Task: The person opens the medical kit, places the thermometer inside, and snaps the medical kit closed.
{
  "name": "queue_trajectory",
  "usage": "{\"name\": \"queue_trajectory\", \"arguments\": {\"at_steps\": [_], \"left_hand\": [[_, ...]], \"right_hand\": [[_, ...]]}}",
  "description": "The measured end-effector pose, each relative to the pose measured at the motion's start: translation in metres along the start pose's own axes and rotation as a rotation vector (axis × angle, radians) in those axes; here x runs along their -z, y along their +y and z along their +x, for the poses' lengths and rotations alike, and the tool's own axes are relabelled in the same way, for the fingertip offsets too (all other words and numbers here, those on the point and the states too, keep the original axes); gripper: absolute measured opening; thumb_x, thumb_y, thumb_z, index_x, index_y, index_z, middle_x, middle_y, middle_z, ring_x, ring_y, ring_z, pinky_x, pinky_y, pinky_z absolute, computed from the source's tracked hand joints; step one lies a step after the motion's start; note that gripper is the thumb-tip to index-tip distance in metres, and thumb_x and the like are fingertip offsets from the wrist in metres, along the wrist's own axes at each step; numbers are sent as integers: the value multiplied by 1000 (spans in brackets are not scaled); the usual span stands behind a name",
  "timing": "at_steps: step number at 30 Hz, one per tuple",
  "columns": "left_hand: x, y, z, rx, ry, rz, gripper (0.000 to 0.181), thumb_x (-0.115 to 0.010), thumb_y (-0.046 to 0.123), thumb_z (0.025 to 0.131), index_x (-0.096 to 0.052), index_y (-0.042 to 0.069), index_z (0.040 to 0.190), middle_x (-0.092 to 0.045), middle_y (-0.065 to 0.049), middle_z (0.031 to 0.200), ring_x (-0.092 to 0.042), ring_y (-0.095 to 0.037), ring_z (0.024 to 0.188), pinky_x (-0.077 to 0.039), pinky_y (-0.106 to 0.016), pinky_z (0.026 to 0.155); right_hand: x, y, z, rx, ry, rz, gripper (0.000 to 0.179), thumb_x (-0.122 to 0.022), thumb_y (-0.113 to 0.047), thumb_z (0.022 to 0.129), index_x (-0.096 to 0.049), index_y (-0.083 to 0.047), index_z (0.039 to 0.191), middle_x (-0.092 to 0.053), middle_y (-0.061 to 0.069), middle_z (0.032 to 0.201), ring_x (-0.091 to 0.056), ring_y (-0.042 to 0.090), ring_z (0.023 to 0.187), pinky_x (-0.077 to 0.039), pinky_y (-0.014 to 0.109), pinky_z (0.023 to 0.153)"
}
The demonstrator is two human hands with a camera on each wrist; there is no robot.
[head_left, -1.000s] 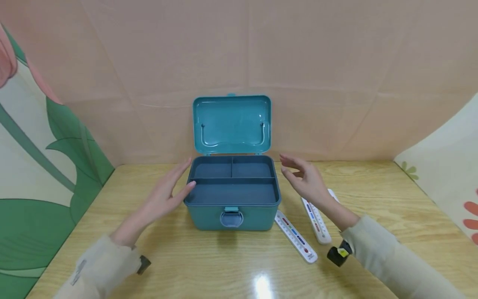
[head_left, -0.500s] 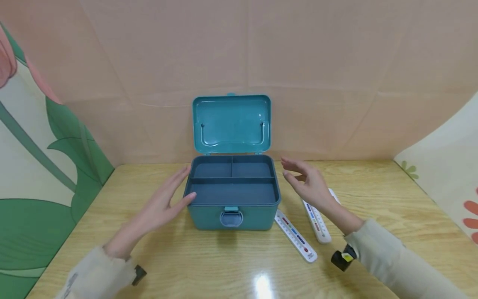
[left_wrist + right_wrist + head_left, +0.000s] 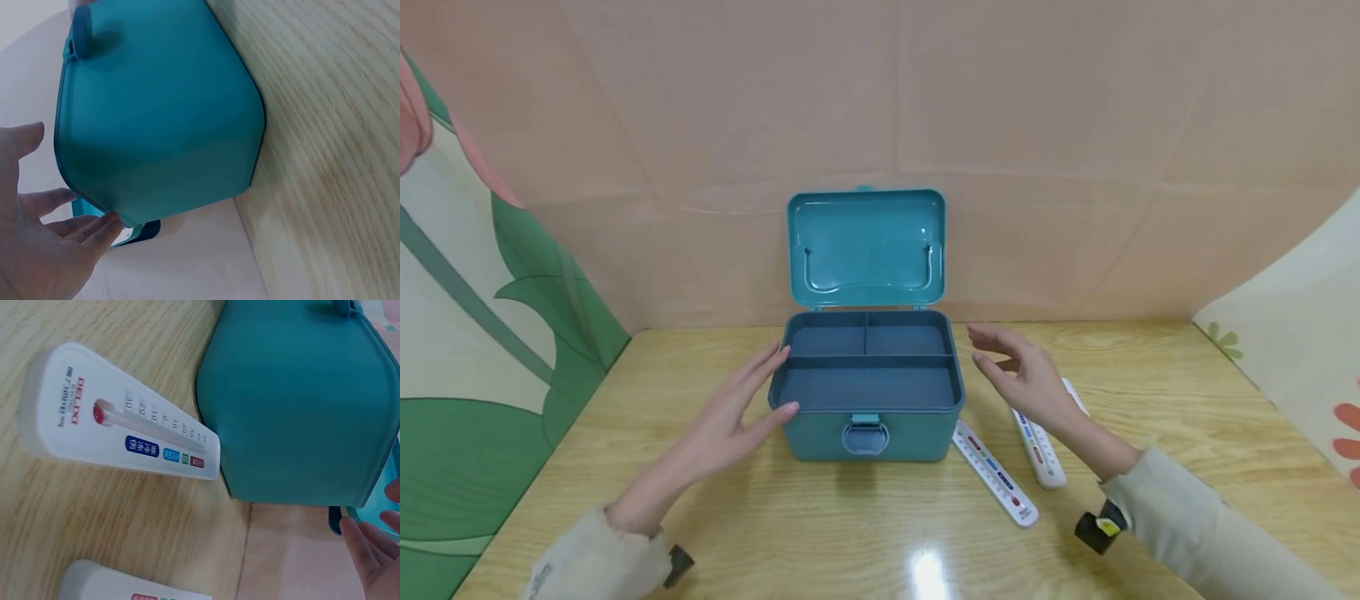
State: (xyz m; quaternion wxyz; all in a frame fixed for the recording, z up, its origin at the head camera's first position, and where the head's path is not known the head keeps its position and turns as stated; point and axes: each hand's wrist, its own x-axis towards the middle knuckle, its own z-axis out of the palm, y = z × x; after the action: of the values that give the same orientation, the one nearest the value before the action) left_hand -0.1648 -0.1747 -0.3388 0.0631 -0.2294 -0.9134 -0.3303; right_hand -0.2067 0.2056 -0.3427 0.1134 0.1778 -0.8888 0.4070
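Note:
A teal plastic storage box (image 3: 820, 437) stands on the table with its lid (image 3: 867, 250) raised at the back. Inside its top sits a dark blue tray (image 3: 868, 387) with three compartments. My left hand (image 3: 718, 437) is at the box's left side, fingers extended and fingertips right at the rim. To the right of the box hovers my right hand (image 3: 1026, 379), fingers slightly bent, holding nothing. Below it lie two white thermometers, the nearer thermometer (image 3: 996, 475) by the box's front right corner and the farther thermometer (image 3: 1040, 450) partly hidden under my forearm.
The wooden table (image 3: 820, 533) ends at a pinkish cloth backdrop (image 3: 1075, 167) close behind the box. Printed panels with green leaves (image 3: 467, 467) and flowers flank it. In the right wrist view, the thermometer (image 3: 144, 419) reaches the box's base.
My left hand has slid slightly toward the front along the box's left rim. The right hand has drifted a little right and toward me. Box and thermometers stay put.

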Motion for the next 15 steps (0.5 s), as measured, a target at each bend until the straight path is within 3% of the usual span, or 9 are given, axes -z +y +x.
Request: {"name": "queue_trajectory", "arguments": {"at_steps": [4, 15], "left_hand": [[-2, 0, -1, -3, 2, -1, 69, -60, 37, 94, -29, 16, 152, -21, -10, 159, -25, -36, 143, -29, -65, 110], [-6, -3, -5, 6, -2, -14, 68, -59, 37, 95, -29, 16, 152, -20, -13, 159, -26, -39, 142, -30, -66, 108]], "right_hand": [[1, 2, -4, 8, -4, -17, 39, -56, -18, 97, -53, -7, 135, -62, 14, 128, -60, 28, 114, -56, 29, 82], [1, 5, -17, 27, -28, -34, 36, -57, -14, 96, -56, -3, 131, -63, 15, 124, -62, 29, 111, -57, 32, 81]]}}
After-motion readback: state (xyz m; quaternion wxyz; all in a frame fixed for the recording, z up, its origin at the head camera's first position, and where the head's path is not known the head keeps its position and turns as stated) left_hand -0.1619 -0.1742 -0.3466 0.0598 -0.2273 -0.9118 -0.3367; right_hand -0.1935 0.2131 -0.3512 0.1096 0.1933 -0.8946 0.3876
